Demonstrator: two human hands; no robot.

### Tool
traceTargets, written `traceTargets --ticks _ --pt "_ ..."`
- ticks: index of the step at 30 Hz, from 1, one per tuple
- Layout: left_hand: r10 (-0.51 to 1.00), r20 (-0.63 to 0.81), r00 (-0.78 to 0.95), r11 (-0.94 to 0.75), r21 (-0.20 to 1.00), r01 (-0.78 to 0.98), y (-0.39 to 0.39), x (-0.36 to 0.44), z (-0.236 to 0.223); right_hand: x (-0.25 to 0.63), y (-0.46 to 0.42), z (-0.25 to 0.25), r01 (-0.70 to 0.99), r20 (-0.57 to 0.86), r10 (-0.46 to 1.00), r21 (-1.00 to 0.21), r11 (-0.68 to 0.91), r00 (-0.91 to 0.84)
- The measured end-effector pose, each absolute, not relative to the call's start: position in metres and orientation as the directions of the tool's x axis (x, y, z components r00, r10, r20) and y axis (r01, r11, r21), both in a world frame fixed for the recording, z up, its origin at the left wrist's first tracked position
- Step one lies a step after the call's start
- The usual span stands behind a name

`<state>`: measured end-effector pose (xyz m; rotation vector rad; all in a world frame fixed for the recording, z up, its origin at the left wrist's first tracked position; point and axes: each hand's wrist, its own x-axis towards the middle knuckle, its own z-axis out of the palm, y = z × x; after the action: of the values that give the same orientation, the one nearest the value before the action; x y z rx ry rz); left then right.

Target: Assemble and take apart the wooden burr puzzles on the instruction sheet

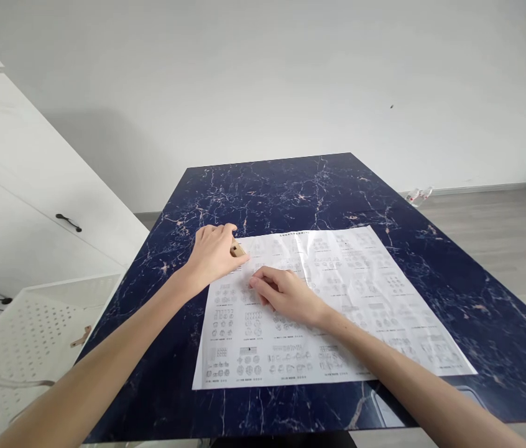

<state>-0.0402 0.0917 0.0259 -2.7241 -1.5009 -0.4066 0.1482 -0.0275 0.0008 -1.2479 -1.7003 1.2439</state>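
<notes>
My left hand (214, 250) is closed around a small, light-brown notched wooden block (237, 249) at the upper left edge of the paper. Most of the block is hidden behind the fingers and thumb. Under both hands lies a large white printed sheet (360, 274), creased, with rows of small diagrams and text lines. My right hand (286, 292) rests on the sheet, below and to the right of the left one. Its fingers are curled in, thumb against the index finger, and nothing shows between them.
The sheet lies on a dark blue marble-patterned table (263, 199) against a pale wall. At left stand a white cabinet (34, 168) with black handles and a white perforated container (34, 323). Something transparent with red marks (418, 196) is beyond the table's right edge.
</notes>
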Motion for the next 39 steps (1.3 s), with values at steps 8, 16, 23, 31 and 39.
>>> traceTargets --ticks 8,16,23,31,39 --pt "0.851 0.317 0.418 -0.509 0.307 0.804 0.067 -0.06 0.027 0.149 -0.028 0.003 0.304 -0.019 0.949 -0.949 0.082 -0.314" --pt "0.929 0.367 0.054 -0.313 0.699 0.643 0.072 -0.109 -0.001 0.149 -0.028 0.002 0.306 -0.039 0.947 -0.95 0.064 -0.319" --pt "0.948 0.306 0.081 -0.291 0.741 0.604 0.085 -0.127 -0.003 0.15 -0.029 0.003 0.277 -0.028 0.953 -0.959 0.06 -0.301" --pt "0.919 0.361 0.157 -0.364 0.631 0.685 0.078 -0.12 0.003 0.151 -0.027 -0.006 0.243 0.024 0.958 -0.965 0.097 -0.285" --pt "0.884 0.417 0.209 -0.422 0.523 0.74 0.074 -0.116 0.005 0.153 -0.028 -0.007 0.234 0.054 0.976 -0.967 0.104 -0.212"
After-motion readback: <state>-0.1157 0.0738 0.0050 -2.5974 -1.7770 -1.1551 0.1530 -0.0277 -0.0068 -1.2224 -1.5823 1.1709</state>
